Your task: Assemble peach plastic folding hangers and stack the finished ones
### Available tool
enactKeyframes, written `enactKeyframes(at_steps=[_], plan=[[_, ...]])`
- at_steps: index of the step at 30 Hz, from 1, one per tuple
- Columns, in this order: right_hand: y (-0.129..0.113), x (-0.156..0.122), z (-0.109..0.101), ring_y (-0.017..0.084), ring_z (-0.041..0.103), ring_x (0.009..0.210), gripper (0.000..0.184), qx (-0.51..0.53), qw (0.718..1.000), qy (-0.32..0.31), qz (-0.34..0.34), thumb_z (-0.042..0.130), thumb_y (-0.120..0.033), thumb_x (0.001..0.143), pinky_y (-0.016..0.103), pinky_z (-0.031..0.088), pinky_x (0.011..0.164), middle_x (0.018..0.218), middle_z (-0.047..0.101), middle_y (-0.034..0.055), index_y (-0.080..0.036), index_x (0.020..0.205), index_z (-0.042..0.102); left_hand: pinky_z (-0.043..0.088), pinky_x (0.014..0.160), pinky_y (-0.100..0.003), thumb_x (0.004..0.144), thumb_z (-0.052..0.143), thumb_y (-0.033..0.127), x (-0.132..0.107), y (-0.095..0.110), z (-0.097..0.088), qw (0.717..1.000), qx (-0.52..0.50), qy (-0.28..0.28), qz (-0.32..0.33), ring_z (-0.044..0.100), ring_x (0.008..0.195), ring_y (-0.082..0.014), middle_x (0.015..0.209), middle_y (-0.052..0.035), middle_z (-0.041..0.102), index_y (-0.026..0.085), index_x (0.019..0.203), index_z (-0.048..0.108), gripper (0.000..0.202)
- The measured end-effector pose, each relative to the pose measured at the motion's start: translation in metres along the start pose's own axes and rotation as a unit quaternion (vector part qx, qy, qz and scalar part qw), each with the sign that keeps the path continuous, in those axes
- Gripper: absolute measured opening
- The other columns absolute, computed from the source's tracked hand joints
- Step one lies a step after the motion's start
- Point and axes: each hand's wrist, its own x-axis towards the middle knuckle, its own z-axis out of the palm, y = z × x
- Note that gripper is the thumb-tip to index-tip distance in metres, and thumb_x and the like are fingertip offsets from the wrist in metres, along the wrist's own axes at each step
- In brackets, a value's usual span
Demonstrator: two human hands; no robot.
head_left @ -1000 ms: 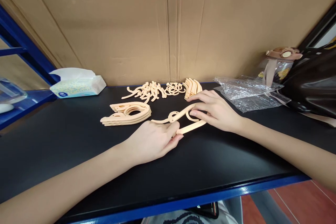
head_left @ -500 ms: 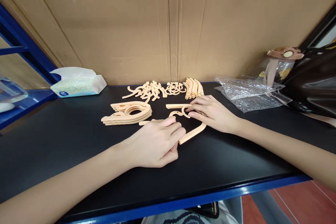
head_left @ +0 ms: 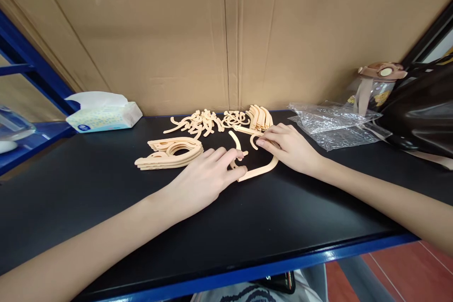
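My left hand [head_left: 207, 177] is closed, thumb and forefinger gripping a short curved beige plastic hanger piece [head_left: 235, 139] that pokes up past the fingertips. Some of that piece is hidden by the fingers. To the right, my right hand [head_left: 292, 148] curls over a bent beige hanger arm [head_left: 260, 171], whose lower length reaches toward my left fingers. A small hook-shaped piece [head_left: 254, 142] shows at my right fingertips, and another straight length [head_left: 246, 130] runs behind them. Left of my hands lies a stack of folded beige hangers [head_left: 166, 155].
Behind my hands are a heap of loose curved pieces [head_left: 201, 121], small hooks [head_left: 234, 118] and a bundle of hanger arms [head_left: 260, 117]. A tissue pack [head_left: 102, 115] stands left; clear plastic bags [head_left: 332, 127], a bottle [head_left: 380, 85] and a dark bag [head_left: 421, 108] are right.
My left hand has shifted slightly up and turned, and the short curved piece now stands up from its fingers. The straight length near my right hand has tilted and moved back.
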Motion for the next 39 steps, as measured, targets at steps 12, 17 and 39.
enactKeyframes(at_steps=[12,17,39], plan=[[0.0034,0.0007,0.0022,0.022,0.054,0.093,0.023,-0.013,1.000,-0.002,-0.003,0.048,-0.033,0.091,0.037,0.036,0.082,0.092,0.064,0.0044,-0.021,0.100,0.066,0.047,0.086,-0.033,0.091,0.047,0.031,0.0012,0.0031,-0.0047,0.986,-0.168,0.009,0.009,0.053,0.107,-0.0218,0.118,-0.0097,0.054,0.017,0.090,0.053,0.016],[0.0038,0.0009,0.0027,0.022,0.054,0.093,0.024,-0.014,1.000,-0.006,-0.011,0.045,-0.029,0.092,0.037,0.037,0.081,0.095,0.065,0.0056,-0.021,0.102,0.065,0.048,0.083,-0.032,0.089,0.052,0.026,0.0006,0.0038,-0.0041,0.981,-0.195,-0.001,0.003,0.056,0.101,-0.0196,0.111,-0.0076,0.058,0.016,0.096,0.051,0.012],[0.0010,0.0009,0.0013,0.021,0.054,0.099,0.022,0.012,0.998,-0.022,-0.056,0.046,-0.023,0.091,0.036,0.037,0.085,0.097,0.064,0.0045,-0.022,0.102,0.065,0.047,0.084,-0.030,0.090,0.040,0.013,0.0002,0.0044,-0.0021,0.979,-0.202,-0.015,0.013,0.057,0.100,-0.0171,0.115,-0.0061,0.057,0.017,0.111,0.051,0.024]])
